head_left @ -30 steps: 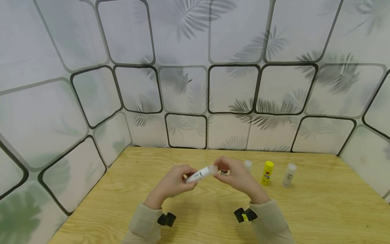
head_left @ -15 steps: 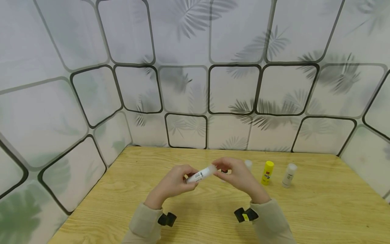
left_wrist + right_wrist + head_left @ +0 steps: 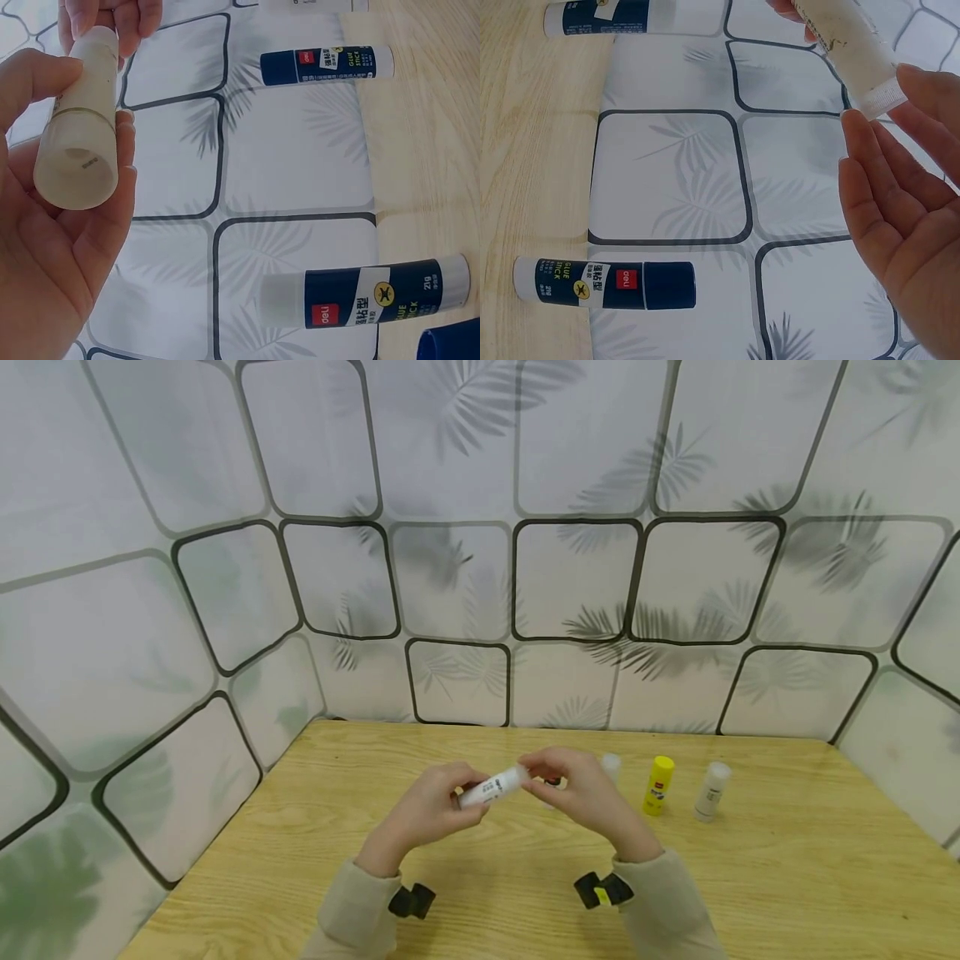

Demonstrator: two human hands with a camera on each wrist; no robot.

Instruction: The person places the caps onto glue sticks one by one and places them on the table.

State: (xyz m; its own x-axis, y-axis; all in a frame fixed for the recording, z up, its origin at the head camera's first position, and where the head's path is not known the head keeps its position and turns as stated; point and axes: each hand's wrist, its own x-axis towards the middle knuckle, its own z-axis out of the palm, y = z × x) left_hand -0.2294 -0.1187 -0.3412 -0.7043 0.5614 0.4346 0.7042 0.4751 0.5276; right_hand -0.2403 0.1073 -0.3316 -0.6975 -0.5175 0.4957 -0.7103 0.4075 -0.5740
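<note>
Above the yellow wood-grain table point(image 3: 262, 877), a white cylindrical plastic tube point(image 3: 492, 787) with small dark print is held off the surface between both hands. Long axis tilted in the head view: lower left at the left hand point(image 3: 420, 814), upper right at the right hand point(image 3: 588, 797), so roughly crosswise to the person. Left fingers and thumb wrapped round the body. Right thumb and fingertips pinch the ridged end. Left wrist view: recessed end faces that camera, opposite end points at the right fingers.

To the right, a yellow cylindrical glue stick point(image 3: 658, 787) stands upright; a white cylinder with frosted top point(image 3: 711, 792) stands near it, apart. Another frosted-top container point(image 3: 611, 766) is partly hidden behind the right hand. Wrist views also show a navy-capped glue stick point(image 3: 604, 283) and a clear-capped navy-and-white glue stick point(image 3: 371, 296).
</note>
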